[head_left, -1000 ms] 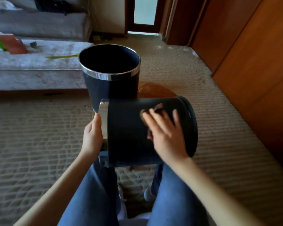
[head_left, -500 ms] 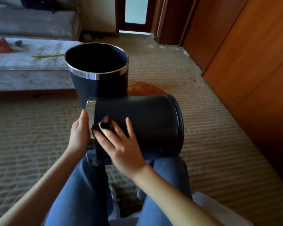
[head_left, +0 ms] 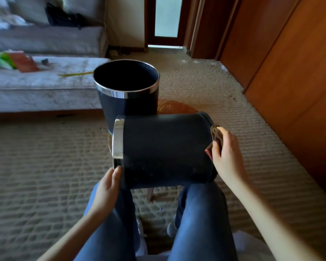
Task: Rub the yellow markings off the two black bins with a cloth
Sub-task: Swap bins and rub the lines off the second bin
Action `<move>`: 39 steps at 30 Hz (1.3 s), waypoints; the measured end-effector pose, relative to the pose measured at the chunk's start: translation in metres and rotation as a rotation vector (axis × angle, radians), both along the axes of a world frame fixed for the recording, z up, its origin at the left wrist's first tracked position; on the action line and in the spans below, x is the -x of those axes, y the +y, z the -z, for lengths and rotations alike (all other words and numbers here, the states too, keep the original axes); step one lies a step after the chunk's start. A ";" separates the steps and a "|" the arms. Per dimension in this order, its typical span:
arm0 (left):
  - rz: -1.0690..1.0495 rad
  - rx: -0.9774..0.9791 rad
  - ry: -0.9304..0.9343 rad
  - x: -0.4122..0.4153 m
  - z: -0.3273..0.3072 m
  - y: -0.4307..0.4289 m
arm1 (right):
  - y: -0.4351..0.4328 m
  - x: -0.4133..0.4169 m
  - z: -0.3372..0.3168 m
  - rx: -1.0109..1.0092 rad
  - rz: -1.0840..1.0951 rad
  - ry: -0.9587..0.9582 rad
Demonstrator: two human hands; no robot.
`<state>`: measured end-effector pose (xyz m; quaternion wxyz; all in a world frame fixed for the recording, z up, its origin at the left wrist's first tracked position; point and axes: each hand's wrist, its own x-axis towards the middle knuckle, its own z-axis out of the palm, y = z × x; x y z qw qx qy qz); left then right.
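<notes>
A beige ribbed woven carpet (head_left: 45, 166) covers the floor. On the left stands a low grey velvety upholstered bench (head_left: 36, 89), with green and orange paper items (head_left: 17, 61) and a thin yellow strip (head_left: 75, 74) lying on it. Behind it, a grey fabric sofa (head_left: 45, 40) sits near a cream wall (head_left: 124, 21). Polished reddish-brown wooden panels (head_left: 290, 63) line the right side. At the far end, pale daylight shows through a dark wooden door with a frosted glass pane (head_left: 166, 16).
</notes>
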<state>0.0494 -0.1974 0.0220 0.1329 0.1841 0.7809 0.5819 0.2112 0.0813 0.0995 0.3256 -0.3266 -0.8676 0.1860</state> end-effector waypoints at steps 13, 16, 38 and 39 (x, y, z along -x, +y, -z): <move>-0.115 -0.297 -0.150 -0.008 -0.064 0.045 | -0.009 0.092 -0.054 -0.337 -0.259 -0.038; -0.117 -0.281 -0.172 -0.025 -0.062 0.044 | -0.047 0.130 -0.047 -0.264 -0.547 -0.133; -0.229 -0.305 -0.214 -0.035 -0.078 0.035 | -0.118 0.118 -0.006 -0.431 -0.667 -0.089; -0.221 -0.311 -0.218 -0.038 -0.082 0.035 | -0.121 0.133 -0.012 -0.376 -0.631 -0.142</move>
